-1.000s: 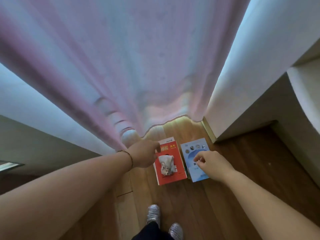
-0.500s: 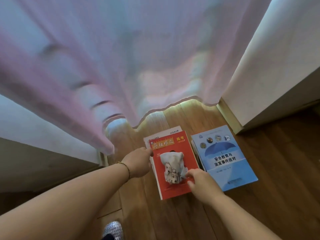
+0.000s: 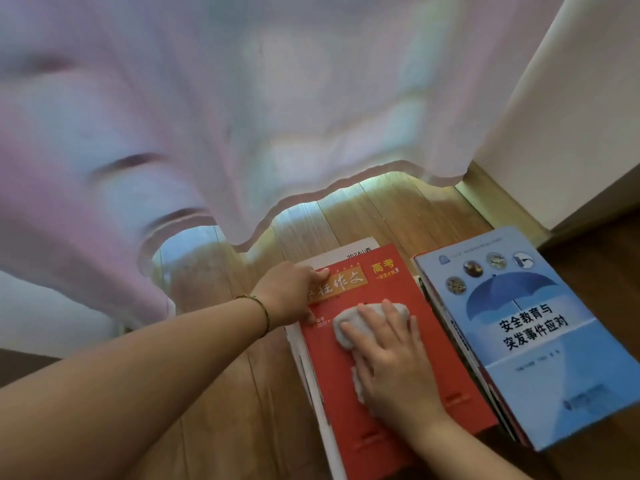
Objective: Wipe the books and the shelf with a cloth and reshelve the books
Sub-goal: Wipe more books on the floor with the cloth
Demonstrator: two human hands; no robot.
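I see my right hand (image 3: 391, 355) spread flat, fingers straight, pressing a crumpled whitish cloth (image 3: 349, 327) onto the glossy red book (image 3: 391, 431) that tops a stack on the wooden plank floor (image 3: 221, 410). My left hand (image 3: 294, 292), a thin bracelet (image 3: 258, 306) at its wrist, presses straight fingertips on that cover's upper left edge. Just right lies a blue book (image 3: 540, 358) atop another stack, under a sheer pink curtain (image 3: 242, 116).

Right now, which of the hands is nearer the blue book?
Right. The right hand presses the cloth on the red book beside the blue book; the left hand holds the red book's far edge.
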